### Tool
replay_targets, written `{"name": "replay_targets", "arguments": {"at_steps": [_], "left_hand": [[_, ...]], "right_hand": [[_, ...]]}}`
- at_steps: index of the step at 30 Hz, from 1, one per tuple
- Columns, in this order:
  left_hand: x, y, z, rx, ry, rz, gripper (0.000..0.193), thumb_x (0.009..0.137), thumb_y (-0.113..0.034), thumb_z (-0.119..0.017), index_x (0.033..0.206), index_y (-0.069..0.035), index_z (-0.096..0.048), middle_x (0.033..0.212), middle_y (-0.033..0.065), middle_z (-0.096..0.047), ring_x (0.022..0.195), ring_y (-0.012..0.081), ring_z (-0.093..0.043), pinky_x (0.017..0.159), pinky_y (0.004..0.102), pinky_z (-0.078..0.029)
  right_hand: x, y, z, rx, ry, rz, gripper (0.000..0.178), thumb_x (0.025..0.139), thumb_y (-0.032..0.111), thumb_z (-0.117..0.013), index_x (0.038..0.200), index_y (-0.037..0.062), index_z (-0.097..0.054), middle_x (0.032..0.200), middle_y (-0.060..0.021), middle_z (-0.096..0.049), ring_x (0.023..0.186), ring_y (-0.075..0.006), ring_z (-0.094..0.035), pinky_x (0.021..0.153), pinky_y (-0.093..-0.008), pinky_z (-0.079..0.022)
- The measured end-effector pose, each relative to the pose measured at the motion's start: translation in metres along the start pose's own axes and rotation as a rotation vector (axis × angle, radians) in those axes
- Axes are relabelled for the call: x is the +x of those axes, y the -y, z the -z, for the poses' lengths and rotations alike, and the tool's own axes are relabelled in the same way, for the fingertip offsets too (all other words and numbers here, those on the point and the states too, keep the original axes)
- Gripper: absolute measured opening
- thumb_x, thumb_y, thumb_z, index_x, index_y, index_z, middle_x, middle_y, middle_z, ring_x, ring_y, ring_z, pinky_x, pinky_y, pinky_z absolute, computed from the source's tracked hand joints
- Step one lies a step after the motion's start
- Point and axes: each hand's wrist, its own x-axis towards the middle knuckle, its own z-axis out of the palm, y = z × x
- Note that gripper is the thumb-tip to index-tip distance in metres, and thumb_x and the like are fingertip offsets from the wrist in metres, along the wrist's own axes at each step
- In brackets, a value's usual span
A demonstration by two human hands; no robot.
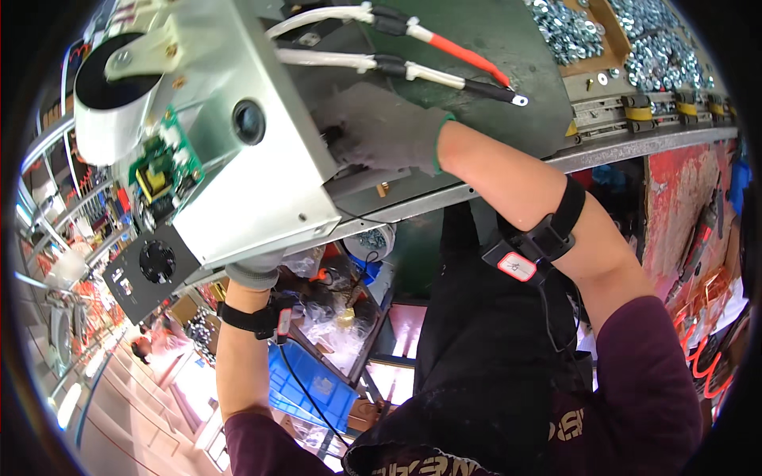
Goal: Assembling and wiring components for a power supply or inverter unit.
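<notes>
A light grey sheet-metal casing (258, 190) stands tilted at the upper left, over the bench edge. My right hand (381, 131), in a grey glove, reaches to its right side; the fingers are blurred and partly hidden by the casing wall. Below the lower edge, my gloved left hand (255, 270) touches the casing, its fingers out of sight under the metal. The casing carries a green circuit board (171, 159), a white cylinder (111, 135) and a black panel (151, 274). Beyond my right hand lie a red-ended cable (460, 57) and a black-ended cable (488, 91) with a ring terminal.
Loose nuts and washers (567, 32) fill trays at the far right of the dark green bench (532, 119). A metal rail (651, 139) edges it. Below are a bucket of small parts (369, 242), plastic bags (337, 309) and a blue crate (309, 389). Another person (163, 349) is at lower left.
</notes>
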Motion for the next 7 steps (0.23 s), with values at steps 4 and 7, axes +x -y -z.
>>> {"name": "replay_targets", "arguments": {"at_steps": [4,7], "left_hand": [[0.015,-0.014,-0.001,-0.079,-0.029,0.053,0.038,0.078,-0.012,-0.074,0.112,-0.004,-0.059,0.099,0.0098,-0.064,0.081,0.0199,-0.063,0.072,0.0317,-0.051],[0.026,-0.013,0.001,-0.183,0.118,0.060,0.042,0.082,-0.013,-0.070,0.120,-0.005,-0.053,0.114,0.0115,-0.059,0.089,0.0258,-0.061,0.074,0.0334,-0.050]], "right_hand": [[-0.002,0.008,0.005,0.089,0.109,-0.197,0.029,0.073,0.018,-0.069,0.100,0.0085,-0.068,0.094,-0.0140,-0.067,0.087,-0.0300,-0.063,0.074,-0.0390,-0.049],[0.004,0.011,0.007,0.043,0.181,-0.281,0.028,0.070,0.022,-0.073,0.094,0.0071,-0.070,0.110,-0.0115,-0.064,0.089,-0.0319,-0.064,0.079,-0.0335,-0.050]]}}
